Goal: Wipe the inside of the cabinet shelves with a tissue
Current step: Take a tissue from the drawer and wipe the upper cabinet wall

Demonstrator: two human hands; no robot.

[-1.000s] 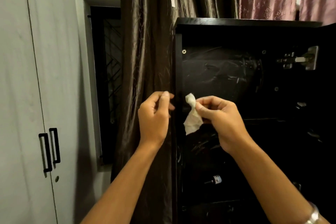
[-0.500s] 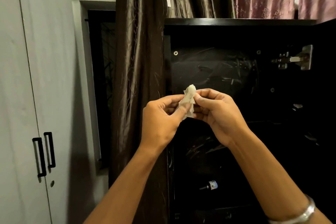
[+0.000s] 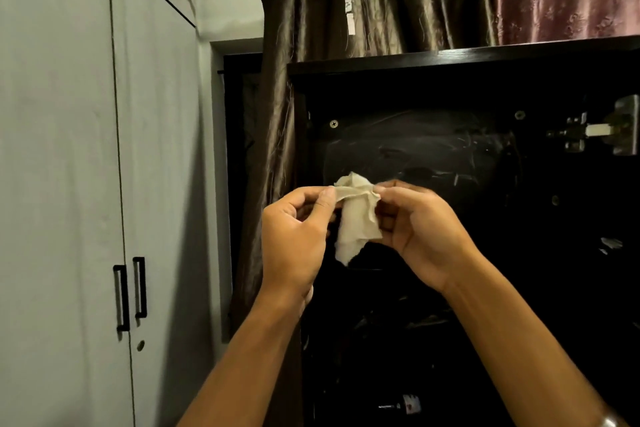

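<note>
A crumpled off-white tissue (image 3: pixel 355 218) hangs between both hands in front of the open black cabinet (image 3: pixel 450 61). My left hand (image 3: pixel 294 236) pinches its upper left edge with thumb and forefinger. My right hand (image 3: pixel 419 229) pinches its upper right edge. The tissue's lower part dangles free. The cabinet's dark interior (image 3: pixel 415 156) shows smeared streaks on the back panel; its shelves lie in deep shadow behind and below my hands.
A metal door hinge (image 3: pixel 599 132) sits on the cabinet's right wall. A small bottle (image 3: pixel 405 404) lies low inside. Brown curtains (image 3: pixel 329 31) hang left of and behind the cabinet. A grey wardrobe with black handles (image 3: pixel 130 291) fills the left.
My left hand came in from beside the tissue and took hold of it. Both hands now stretch it out between them. The view has tilted upward.
</note>
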